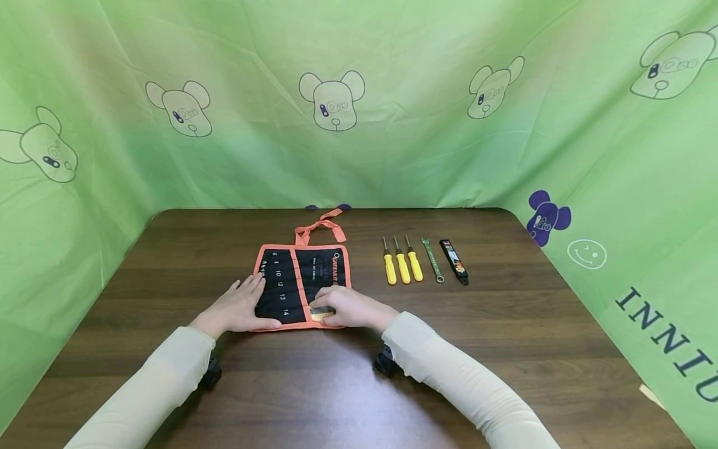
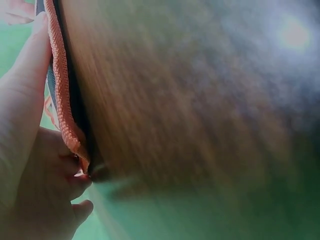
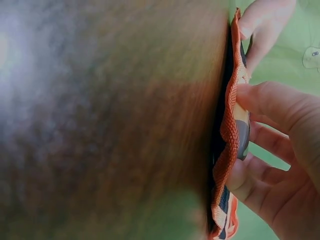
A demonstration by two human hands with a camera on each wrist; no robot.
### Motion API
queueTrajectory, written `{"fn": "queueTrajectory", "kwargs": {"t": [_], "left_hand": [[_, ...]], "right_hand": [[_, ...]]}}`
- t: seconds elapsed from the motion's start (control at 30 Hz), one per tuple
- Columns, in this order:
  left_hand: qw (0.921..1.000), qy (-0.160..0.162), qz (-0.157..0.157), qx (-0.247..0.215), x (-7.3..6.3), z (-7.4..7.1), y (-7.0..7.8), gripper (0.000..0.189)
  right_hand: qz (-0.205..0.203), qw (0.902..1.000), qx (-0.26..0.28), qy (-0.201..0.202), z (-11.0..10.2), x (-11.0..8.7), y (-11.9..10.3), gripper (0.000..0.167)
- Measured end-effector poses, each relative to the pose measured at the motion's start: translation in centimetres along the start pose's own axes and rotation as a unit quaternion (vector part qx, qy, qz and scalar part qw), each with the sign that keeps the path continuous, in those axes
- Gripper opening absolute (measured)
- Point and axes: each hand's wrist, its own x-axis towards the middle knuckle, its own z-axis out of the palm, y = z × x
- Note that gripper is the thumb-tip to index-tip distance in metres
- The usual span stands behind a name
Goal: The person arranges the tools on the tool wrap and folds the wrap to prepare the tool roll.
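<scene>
One black pouch [image 1: 283,296] | yellow-grey tool [image 1: 321,315] atop | hands — left [image 1: 245,307] resting on pouch, right [image 1: 352,308] pinching tool

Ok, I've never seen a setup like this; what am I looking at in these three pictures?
No robot here: these are a person's two bare hands. The wide picture comes from a head-worn camera; the two close ones from a camera on each wrist. On the wood-grain table lies a black tool pouch with orange trim. To its right are three yellow-handled screwdrivers, a combination wrench and a slim black package. The left hand rests at the pouch's near left corner. The right hand holds a yellow-and-grey item, too hidden to identify, at the pouch.
</scene>
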Motion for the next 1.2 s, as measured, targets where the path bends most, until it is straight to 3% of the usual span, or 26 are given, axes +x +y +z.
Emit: {"fn": "queueTrajectory", "kwargs": {"t": [0.2, 0.53, 0.9, 1.2], "left_hand": [[1.0000, 0.003, 0.001, -0.005, -0.1, -0.1, 0.0, 0.110], [1.0000, 0.000, 0.000, -0.006, -0.3, -0.1, 0.3, 0.107], [1.0000, 0.000, 0.002, 0.002, 0.0, -0.1, -0.1, 0.109], [1.0000, 0.001, -0.001, 0.002, -0.1, -0.2, 0.1, 0.108]], "right_hand": [[0.013, 0.9999, 0.006, -0.003, -0.2, -0.2, -0.1, 0.034], [-0.007, 0.9998, 0.020, -0.004, -0.8, -0.7, 0.2, 0.038], [0.019, 0.9976, 0.061, 0.027, -3.4, -1.7, 0.7, 0.042], [0.019, 0.9956, 0.035, 0.084, -5.6, -2.4, 1.2, 0.046]]}}
